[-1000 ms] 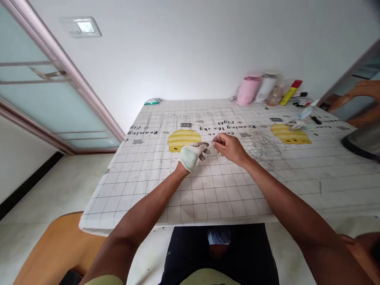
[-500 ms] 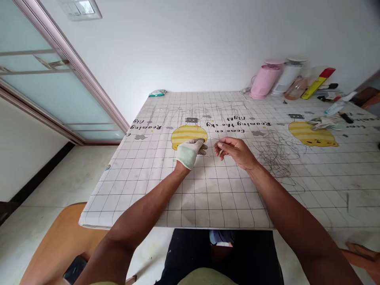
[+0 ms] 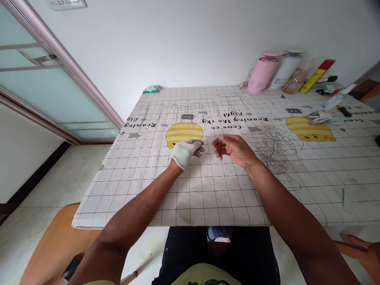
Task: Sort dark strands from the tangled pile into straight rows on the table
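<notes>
My left hand (image 3: 192,149), in a pale knitted glove, is closed in a pinch over the tablecloth beside a yellow balloon print. A hair-thin wire (image 3: 203,154) shows faintly at its fingertips. Facing it across a small gap, my bare right hand (image 3: 230,148) is also closed, thumb against the index finger and the other fingers curled, on a thin strand that barely shows. Right of that hand lies a loose tangle of thin grey wires (image 3: 274,150). More thin wires (image 3: 192,106) are spread in a row along the back of the table.
A checked tablecloth (image 3: 148,190) covers the table. Along the wall stand a pink cylinder device (image 3: 263,75), a white one (image 3: 285,71), a bottle (image 3: 293,82) and a yellow-red box (image 3: 316,77). A crumpled glove (image 3: 322,117) lies at right, a green-white packet (image 3: 152,89) back left.
The view has shifted slightly, moving the table a little left and up. Both hands keep their pinch, with the gap between them about the same or slightly wider.
</notes>
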`<state>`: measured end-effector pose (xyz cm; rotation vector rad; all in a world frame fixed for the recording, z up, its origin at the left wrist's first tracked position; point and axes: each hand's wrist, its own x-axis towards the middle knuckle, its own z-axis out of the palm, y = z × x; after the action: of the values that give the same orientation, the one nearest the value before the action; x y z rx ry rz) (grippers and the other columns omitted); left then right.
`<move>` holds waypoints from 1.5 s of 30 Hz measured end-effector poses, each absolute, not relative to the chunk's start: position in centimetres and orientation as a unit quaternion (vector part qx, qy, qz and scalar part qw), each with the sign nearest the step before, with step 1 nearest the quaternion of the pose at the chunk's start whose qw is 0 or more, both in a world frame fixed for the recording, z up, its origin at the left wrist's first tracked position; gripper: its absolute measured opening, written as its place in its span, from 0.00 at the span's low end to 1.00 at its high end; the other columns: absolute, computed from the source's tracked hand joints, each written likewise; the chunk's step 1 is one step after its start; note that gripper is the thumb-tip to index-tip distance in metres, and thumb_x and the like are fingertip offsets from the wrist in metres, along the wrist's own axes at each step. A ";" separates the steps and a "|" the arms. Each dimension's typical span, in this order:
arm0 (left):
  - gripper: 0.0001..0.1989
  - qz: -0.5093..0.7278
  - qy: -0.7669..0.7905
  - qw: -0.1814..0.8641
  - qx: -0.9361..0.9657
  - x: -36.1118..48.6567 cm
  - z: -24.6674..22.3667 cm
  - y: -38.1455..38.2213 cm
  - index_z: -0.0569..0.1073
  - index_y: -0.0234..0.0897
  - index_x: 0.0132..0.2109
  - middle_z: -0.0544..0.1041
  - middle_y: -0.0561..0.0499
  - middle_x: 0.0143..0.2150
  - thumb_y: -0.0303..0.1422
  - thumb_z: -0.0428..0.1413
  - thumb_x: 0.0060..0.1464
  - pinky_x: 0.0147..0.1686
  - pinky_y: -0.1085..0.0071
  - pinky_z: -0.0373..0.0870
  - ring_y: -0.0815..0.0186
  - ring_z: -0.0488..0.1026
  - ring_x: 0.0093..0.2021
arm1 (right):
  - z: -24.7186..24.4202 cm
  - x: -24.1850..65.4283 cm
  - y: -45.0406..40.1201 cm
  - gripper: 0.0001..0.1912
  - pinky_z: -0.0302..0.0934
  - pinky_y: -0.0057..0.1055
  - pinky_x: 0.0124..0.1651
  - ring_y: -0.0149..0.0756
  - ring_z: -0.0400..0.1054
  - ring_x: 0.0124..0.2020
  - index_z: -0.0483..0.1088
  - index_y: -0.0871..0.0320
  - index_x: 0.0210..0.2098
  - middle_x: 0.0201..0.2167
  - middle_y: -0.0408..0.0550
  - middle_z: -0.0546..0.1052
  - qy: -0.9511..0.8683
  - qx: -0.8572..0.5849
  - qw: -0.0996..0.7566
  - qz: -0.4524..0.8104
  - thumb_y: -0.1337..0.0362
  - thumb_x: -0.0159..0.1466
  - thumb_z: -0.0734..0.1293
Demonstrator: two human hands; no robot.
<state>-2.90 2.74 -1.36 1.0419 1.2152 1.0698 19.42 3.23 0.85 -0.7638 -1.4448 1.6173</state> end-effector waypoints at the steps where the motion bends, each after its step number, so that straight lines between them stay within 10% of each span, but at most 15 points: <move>1: 0.08 0.458 0.505 0.590 0.433 -2.8 -1.2 2.5 0.82 0.32 0.41 0.81 0.47 0.32 0.33 0.62 0.62 0.34 0.70 0.73 0.69 0.75 0.26 | 1.0 19.4 3.1 0.25 0.70 0.35 0.29 0.39 0.75 0.30 0.84 0.57 0.41 0.33 0.52 0.81 -0.572 -0.293 0.408 0.649 0.40 0.70 0.71; 12: 0.11 0.424 0.337 0.776 0.323 -2.2 -1.8 1.0 0.79 0.31 0.41 0.75 0.50 0.33 0.34 0.70 0.57 0.34 0.70 0.74 0.73 0.68 0.27 | 0.5 17.6 1.5 0.13 0.75 0.45 0.51 0.46 0.76 0.52 0.79 0.45 0.53 0.53 0.50 0.80 -0.764 -0.344 0.453 0.305 0.51 0.72 0.72; 19: 0.14 0.376 0.330 0.799 0.335 -1.6 -2.1 0.7 0.77 0.33 0.38 0.75 0.51 0.34 0.34 0.73 0.53 0.35 0.70 0.74 0.73 0.69 0.27 | -0.2 17.2 1.6 0.14 0.73 0.45 0.49 0.44 0.77 0.44 0.82 0.45 0.48 0.41 0.49 0.81 -0.781 -0.323 0.467 0.262 0.54 0.79 0.64; 27: 0.18 0.460 0.541 0.518 0.477 -3.2 1.3 0.8 0.82 0.36 0.46 0.85 0.42 0.41 0.44 0.54 0.71 0.43 0.65 0.78 0.61 0.83 0.35 | -1.0 18.3 2.7 0.16 0.68 0.44 0.43 0.46 0.70 0.38 0.82 0.50 0.48 0.33 0.51 0.76 -0.817 -0.364 0.439 0.087 0.56 0.79 0.62; 45: 0.18 0.334 0.631 0.287 0.639 -1.4 0.7 -0.1 0.84 0.47 0.56 0.84 0.56 0.35 0.33 0.51 0.69 0.43 0.73 0.76 0.69 0.79 0.33 | -1.1 17.3 1.6 0.23 0.46 0.34 0.28 0.34 0.58 0.26 0.62 0.55 0.26 0.23 0.45 0.68 -0.846 -0.404 0.342 -0.067 0.63 0.79 0.59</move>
<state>-1.45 -0.12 0.68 1.7063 1.6858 0.8933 17.30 1.64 -1.12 -1.0492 -2.1995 -0.1730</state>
